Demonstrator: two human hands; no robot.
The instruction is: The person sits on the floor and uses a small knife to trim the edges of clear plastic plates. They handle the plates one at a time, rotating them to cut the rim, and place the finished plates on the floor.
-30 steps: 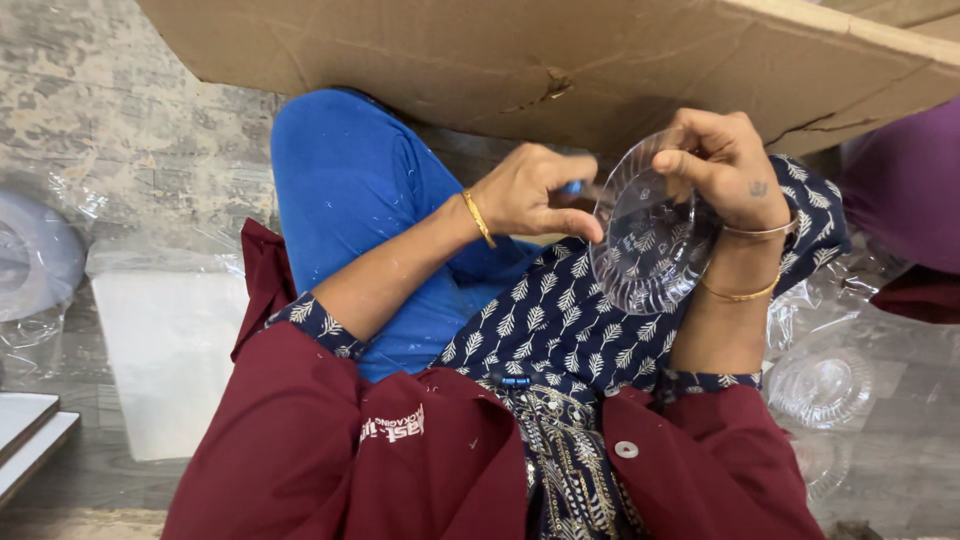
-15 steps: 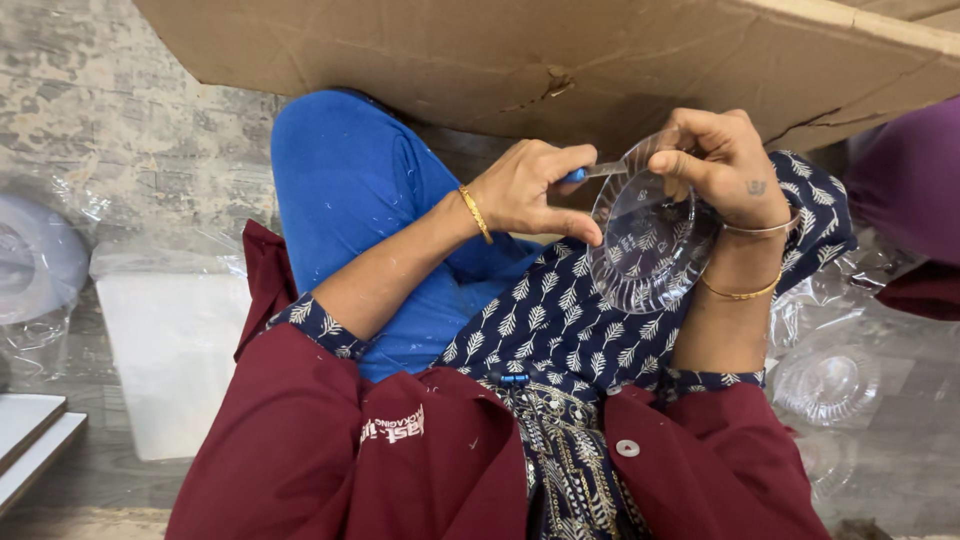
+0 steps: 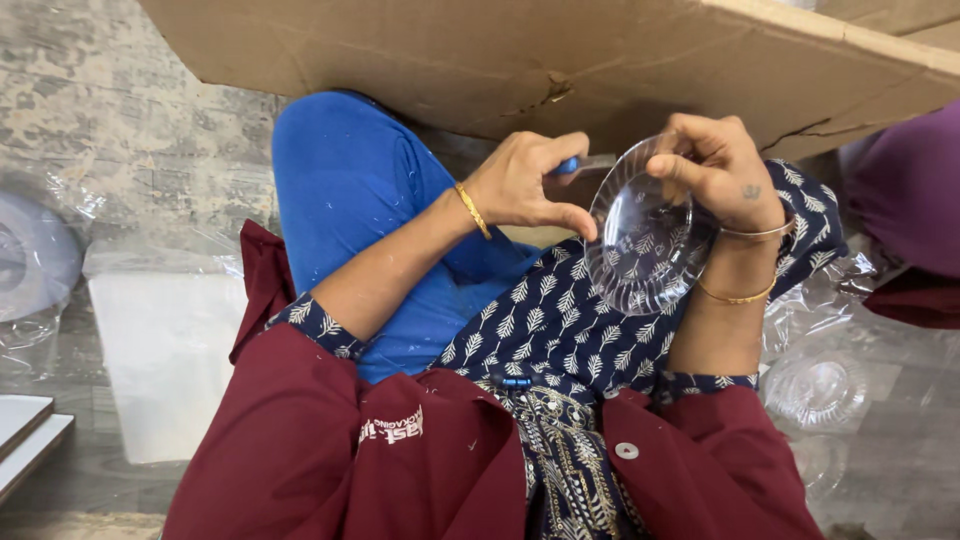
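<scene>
My right hand (image 3: 722, 165) grips the upper rim of a clear, patterned plastic bowl (image 3: 640, 250), held tilted over my lap. My left hand (image 3: 525, 180) is closed around a small blue-handled tool (image 3: 572, 165) whose metal blade lies against the bowl's upper left edge; its thumb presses the rim. Both wrists wear thin gold bangles. Blue trousers and a navy leaf-print top lie under the bowl.
A large sheet of brown cardboard (image 3: 560, 60) spans the top of the view. More clear plastic bowls (image 3: 815, 385) in wrapping lie on the floor at right. A white container (image 3: 165, 350) and a bagged stack of plates (image 3: 30, 260) sit at left. Purple cloth (image 3: 910, 190) shows at far right.
The bowl has been turned slightly in my right hand, and my left hand has slid the blue tool along the upper rim toward the left edge.
</scene>
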